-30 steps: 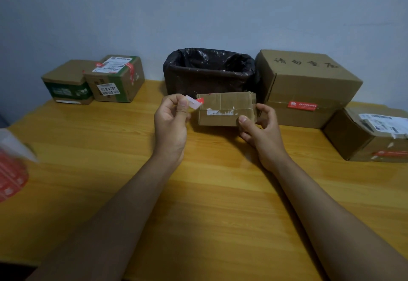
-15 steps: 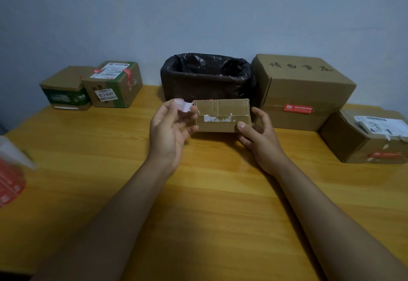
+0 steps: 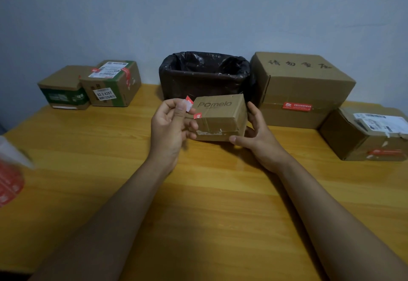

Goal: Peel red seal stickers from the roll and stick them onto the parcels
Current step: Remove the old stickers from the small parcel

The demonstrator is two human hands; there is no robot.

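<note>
The left hand (image 3: 170,126) pinches a small red-and-white sticker (image 3: 188,103) between thumb and forefinger, held just beside the upper left corner of a small brown parcel (image 3: 220,117) printed "Pomelo". The right hand (image 3: 257,135) cups that parcel's right end — thumb under the front edge, fingers curled behind it — tilting it up off the desk (image 3: 209,192). A red bit shows on the parcel's left edge. The sticker roll (image 3: 8,183) lies blurred at the far left. Behind stand a black-lined bin (image 3: 205,75), 2 boxes (image 3: 92,86) at left and 2 larger boxes (image 3: 300,86) at right.
</note>
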